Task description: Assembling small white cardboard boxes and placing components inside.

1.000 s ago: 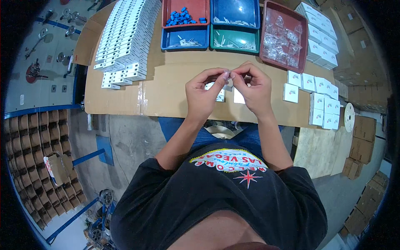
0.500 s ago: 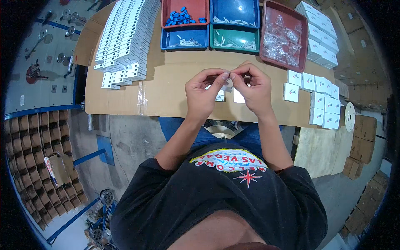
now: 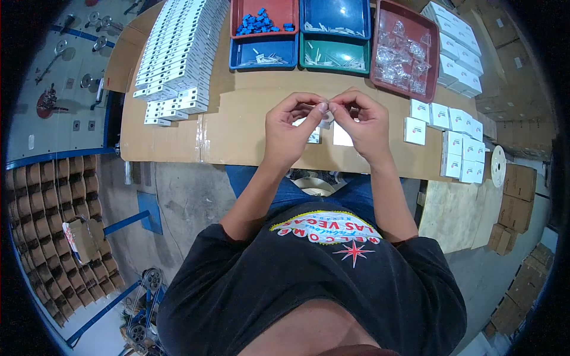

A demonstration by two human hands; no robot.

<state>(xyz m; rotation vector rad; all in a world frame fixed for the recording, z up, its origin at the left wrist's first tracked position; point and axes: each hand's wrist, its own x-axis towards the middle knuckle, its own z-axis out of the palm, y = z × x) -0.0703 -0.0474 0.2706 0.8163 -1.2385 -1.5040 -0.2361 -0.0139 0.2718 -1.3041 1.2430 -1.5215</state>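
Observation:
Both hands meet over the near part of the cardboard-covered table. My left hand (image 3: 291,127) and my right hand (image 3: 363,121) pinch a small clear plastic bag (image 3: 326,121) between thumbs and forefingers. The bag hangs between the fingertips; what it contains is too small to tell. Beneath the left fingers, an open white box (image 3: 313,135) shows in part. A flat white piece (image 3: 342,136) lies under the right hand, partly covered by it.
Behind the hands stand a red tray (image 3: 261,7) of blue parts, blue and green trays (image 3: 334,71) of thin white pieces, and a dark red tray (image 3: 380,83) of clear bags. Stacked white boxes (image 3: 178,53) rise at left; closed white boxes (image 3: 414,132) sit at right.
The hands have shifted very slightly, and more of the clear bag shows below the fingertips. Both keep their pinch. Some thin white pieces in the lower blue tray look rearranged.

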